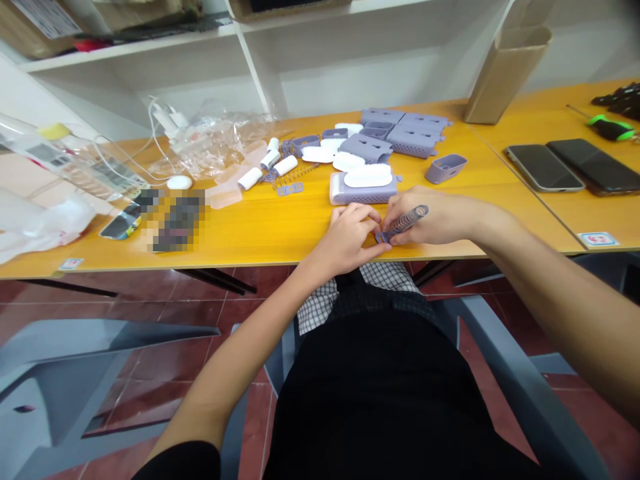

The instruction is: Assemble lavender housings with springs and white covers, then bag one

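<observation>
2 hands (353,233), 4 white cylinders (250,178), perhaps 5 white oval pieces (369,176).

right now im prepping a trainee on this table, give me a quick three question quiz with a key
1. Which hand does the coiled spring near the table's front edge stick out of?
2. True or false: the green-and-black screwdriver lies farther from the person than the pair of phones on the right.
3. Fill in the blank: the open oval cup set apart from the pile of parts is coloured ____.

Key: 1. The right hand. 2. True. 3. Purple.
</observation>
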A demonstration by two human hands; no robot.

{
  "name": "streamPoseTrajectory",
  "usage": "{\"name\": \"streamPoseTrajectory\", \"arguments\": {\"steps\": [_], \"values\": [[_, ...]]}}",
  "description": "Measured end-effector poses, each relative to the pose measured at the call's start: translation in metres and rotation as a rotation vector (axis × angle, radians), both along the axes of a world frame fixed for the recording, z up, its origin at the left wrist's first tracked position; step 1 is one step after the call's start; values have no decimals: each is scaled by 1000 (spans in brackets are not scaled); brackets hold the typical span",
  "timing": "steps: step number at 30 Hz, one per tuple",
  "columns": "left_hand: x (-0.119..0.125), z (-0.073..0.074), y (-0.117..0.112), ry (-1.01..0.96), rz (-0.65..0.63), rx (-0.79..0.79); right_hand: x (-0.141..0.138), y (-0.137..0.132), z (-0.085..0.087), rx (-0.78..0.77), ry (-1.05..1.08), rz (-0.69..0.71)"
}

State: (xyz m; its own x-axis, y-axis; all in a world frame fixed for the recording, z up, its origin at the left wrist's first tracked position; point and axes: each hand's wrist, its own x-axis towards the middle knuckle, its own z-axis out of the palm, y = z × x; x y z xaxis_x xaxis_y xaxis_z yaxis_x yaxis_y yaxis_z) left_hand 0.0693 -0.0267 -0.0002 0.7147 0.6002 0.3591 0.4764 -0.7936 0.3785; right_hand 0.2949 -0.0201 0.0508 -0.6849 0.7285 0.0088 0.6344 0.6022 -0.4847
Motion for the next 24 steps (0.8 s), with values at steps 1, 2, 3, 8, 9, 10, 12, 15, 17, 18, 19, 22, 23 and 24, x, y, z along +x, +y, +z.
{"name": "streamPoseTrajectory", "arguments": {"steps": [1, 2, 3, 8, 9, 10, 12, 15, 17, 18, 19, 22, 23, 24], "values": [[0, 0, 0, -4, -2, -1, 0, 1, 0, -7, -6, 12], [0, 0, 1, -9, -4, -3, 0, 1, 0, -21, -19, 27], [0, -1, 1, -13, -7, -4, 0, 2, 1, -39, -33, 42], [0, 0, 1, -19, -15, -9, 0, -2, 4, -45, -25, 47], [-1, 0, 0, -21, -10, -11, 0, -4, 3, -29, -13, 46], [-1, 0, 0, -22, -5, -14, 1, -5, 2, -15, 0, 39], [-1, 1, 0, -21, 2, -19, 1, -9, 0, 1, 39, 4], [-1, 2, -1, -8, 8, -26, 2, -16, -5, -6, 133, -82], [-1, 2, -1, -1, 17, -34, 3, -20, -8, -33, 198, -123], [-1, 2, -1, 1, 21, -40, 4, -22, -9, -49, 223, -138], [-1, 2, -1, 2, 24, -45, 5, -23, -11, -62, 243, -151], [0, 2, -1, 2, 28, -59, 8, -26, -16, -73, 276, -194], [0, 2, -1, 4, 30, -61, 9, -27, -18, -75, 289, -210], [0, 3, -2, 9, 33, -61, 10, -28, -20, -81, 307, -223]]}}
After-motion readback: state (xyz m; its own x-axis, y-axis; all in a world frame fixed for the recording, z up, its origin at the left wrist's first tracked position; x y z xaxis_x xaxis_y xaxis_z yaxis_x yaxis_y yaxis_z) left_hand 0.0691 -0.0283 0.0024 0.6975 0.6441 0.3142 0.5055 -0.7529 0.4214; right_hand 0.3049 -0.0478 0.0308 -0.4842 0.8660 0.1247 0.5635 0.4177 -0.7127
